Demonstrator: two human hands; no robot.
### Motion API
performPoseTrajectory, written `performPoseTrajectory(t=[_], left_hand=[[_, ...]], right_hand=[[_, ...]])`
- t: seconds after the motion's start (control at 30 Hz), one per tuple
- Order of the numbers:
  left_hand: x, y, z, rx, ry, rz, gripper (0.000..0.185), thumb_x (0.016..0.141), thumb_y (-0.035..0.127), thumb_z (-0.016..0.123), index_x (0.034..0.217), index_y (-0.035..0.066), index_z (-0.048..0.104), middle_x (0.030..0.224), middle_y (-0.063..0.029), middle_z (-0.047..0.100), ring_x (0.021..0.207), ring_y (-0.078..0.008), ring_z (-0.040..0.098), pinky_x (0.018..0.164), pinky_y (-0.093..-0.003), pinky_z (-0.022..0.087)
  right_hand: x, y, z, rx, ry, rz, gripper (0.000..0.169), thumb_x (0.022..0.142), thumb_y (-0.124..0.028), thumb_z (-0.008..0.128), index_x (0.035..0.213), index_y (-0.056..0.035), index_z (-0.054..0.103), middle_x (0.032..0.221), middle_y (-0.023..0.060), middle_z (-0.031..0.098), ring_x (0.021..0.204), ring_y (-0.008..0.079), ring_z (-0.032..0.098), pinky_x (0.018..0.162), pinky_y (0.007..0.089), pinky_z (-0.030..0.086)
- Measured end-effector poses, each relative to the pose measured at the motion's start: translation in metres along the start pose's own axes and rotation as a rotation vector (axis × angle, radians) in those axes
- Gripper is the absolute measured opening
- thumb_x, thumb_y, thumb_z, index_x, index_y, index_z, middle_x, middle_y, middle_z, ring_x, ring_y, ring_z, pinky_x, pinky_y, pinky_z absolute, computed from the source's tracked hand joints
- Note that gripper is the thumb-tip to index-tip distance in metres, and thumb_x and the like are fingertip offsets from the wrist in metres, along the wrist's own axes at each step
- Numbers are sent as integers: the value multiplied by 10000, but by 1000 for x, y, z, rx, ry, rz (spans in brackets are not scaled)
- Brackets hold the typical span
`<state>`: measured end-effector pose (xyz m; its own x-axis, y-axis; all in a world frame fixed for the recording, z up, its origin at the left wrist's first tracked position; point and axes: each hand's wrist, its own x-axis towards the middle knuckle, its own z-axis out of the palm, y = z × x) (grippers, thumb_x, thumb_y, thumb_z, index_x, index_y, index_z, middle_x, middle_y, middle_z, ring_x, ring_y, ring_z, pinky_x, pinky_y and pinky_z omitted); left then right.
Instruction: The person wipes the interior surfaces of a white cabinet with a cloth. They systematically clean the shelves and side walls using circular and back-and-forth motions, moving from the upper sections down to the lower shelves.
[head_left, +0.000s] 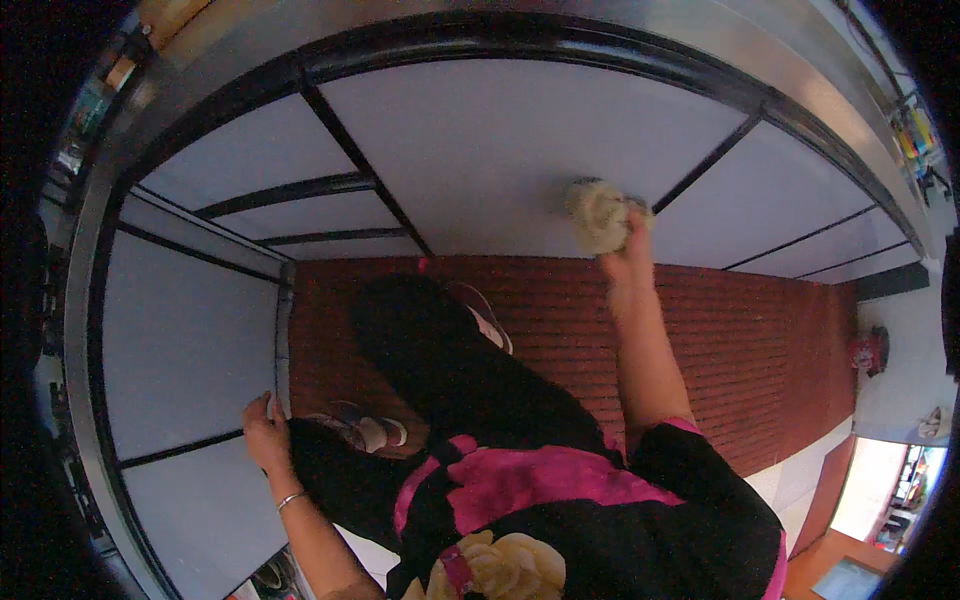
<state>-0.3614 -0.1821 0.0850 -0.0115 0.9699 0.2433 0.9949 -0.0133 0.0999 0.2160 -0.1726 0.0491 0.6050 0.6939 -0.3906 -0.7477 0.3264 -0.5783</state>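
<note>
My right hand (634, 244) grips a crumpled pale cream cloth (600, 214), blurred by motion. The cloth is against the lower part of a large white panel (517, 150) framed in black, close to a slanting black strip (705, 161). On the other side, my left hand (266, 435), with a bracelet at the wrist, is beside my bent knee and the white side panel (187, 345). Its fingers are loosely bent and apart, and nothing shows in them. Whether it touches the panel cannot be told.
A metal counter edge (480, 11) curves above the panels. Red-brown ribbed matting (720, 352) covers the floor under my shoes (491, 330). At the far right, a small red object (868, 351) lies on the pale floor. A doorway (874, 487) opens at lower right.
</note>
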Motion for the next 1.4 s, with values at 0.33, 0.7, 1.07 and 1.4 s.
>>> performPoseTrajectory(t=[0.33, 0.7, 1.07, 1.4], left_hand=[[-2, -25, 19, -19, 37, -11, 226, 850, 174, 600, 1018, 34, 655, 1041, -139, 642, 962, -333, 589, 826, -393, 480], [3, -14, 11, -47, 5, -55, 231, 848, 153, 604, 1025, 8, 637, 1037, -168, 629, 967, -346, 580, 828, -409, 471], [4, -8, 7, -62, -35, -82, 223, 854, 129, 595, 1030, 2, 643, 1036, -179, 631, 940, -350, 589, 810, -406, 482], [-6, -32, 23, -9, 5, -36, 224, 862, 156, 590, 1023, 14, 653, 1024, -172, 639, 951, -336, 597, 817, -393, 484]], right_hand=[[-22, 4, 20, 18, -18, -187, 355, 947, -230, 377, 1247, -64, 467, 1236, 120, 524, 1137, 291, 520, 954, 455, 458], [-48, 142, 109, -118, -206, 283, 372, 955, -246, 422, 1287, -77, 414, 1290, 109, 474, 1183, 267, 483, 974, 427, 436], [-50, 221, 130, 89, -173, 468, 352, 940, -184, 466, 1259, -42, 421, 1242, 120, 495, 1141, 268, 507, 957, 418, 448], [-64, 134, 106, 43, -273, 434, 380, 909, -214, 537, 1231, -28, 458, 1221, 120, 529, 1132, 260, 522, 974, 425, 437]])
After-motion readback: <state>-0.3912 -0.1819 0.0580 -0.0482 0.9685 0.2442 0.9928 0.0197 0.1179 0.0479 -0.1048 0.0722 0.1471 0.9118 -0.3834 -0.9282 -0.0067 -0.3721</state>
